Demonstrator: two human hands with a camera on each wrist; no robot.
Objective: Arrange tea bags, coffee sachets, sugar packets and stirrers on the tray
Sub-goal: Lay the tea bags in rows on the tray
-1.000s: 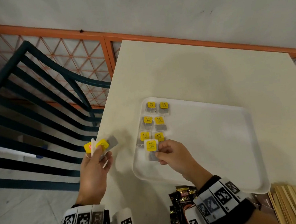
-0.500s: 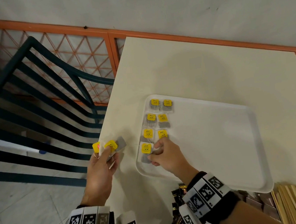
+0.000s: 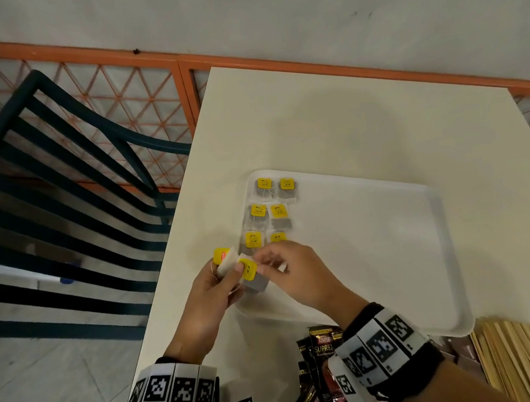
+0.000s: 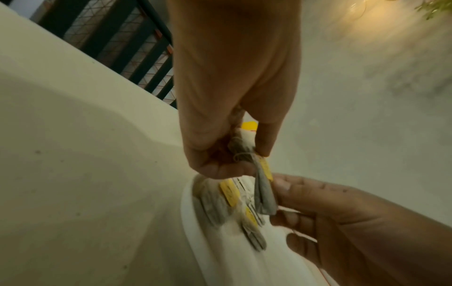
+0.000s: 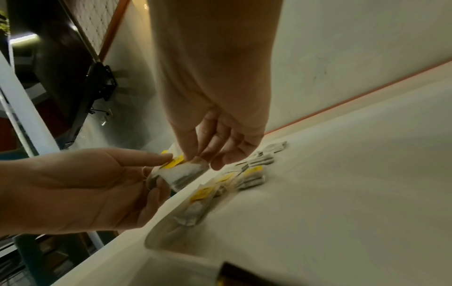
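Observation:
A white tray [image 3: 377, 254] lies on the cream table [image 3: 346, 120]. Several yellow-tagged tea bags [image 3: 268, 213] lie in two columns along its left side. At the tray's near left corner my left hand [image 3: 231, 269] grips a small bunch of tea bags [image 3: 224, 262]. My right hand [image 3: 260, 266] meets it there and pinches the front tea bag [image 3: 254, 280] between thumb and forefinger. In the right wrist view that pinch [image 5: 195, 158] sits at the bag [image 5: 181, 174] just under its yellow tag. The left wrist view shows the same bag [image 4: 263, 193] hanging between both hands.
Black coffee sachets [image 3: 319, 358] are heaped at the table's near edge under my right wrist. A stack of wooden stirrers [image 3: 519, 360] lies at the near right, with brownish packets [image 3: 459, 350] beside it. A dark slatted chair [image 3: 59, 189] stands left of the table.
My right hand let go of a tea bag on the tray's near left and moved left to my left hand. My left hand came right to the tray corner with its bunch.

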